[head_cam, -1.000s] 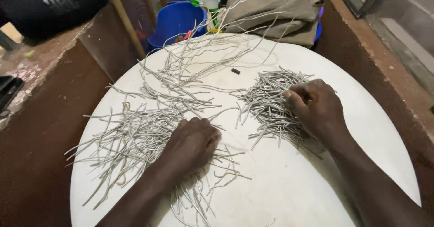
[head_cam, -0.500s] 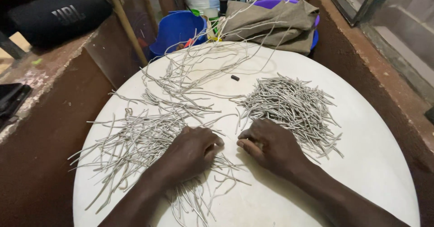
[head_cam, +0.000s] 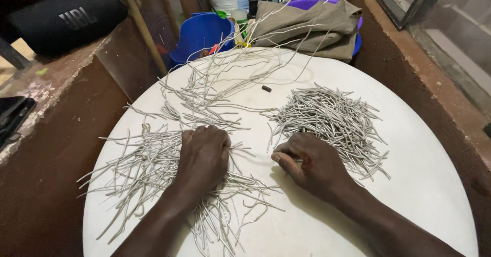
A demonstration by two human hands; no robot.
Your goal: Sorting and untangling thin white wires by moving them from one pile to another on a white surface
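A round white table (head_cam: 419, 195) carries many thin grey wire pieces. My left hand (head_cam: 203, 154) rests knuckles-up on a loose, tangled spread of longer grey wires (head_cam: 138, 170), fingers curled onto some of them. My right hand (head_cam: 309, 162) lies at the near edge of a tidier heap of short grey wire pieces (head_cam: 332, 119), fingers curled; what it grips is hidden. More long bent wires (head_cam: 215, 83) trail toward the table's far edge. A small black bit (head_cam: 266, 88) lies between the piles.
Beyond the table stand a blue bucket (head_cam: 202, 31) and a folded olive cloth (head_cam: 307, 24) over a purple container. A black cylindrical speaker (head_cam: 66, 19) sits on the brown ledge at left. A brown wall and window frame (head_cam: 424, 11) close the right side.
My right hand has come off the far side of the short-wire heap and drawn back toward me and leftward, closer to my left hand. The left hand has stayed on the long wires.
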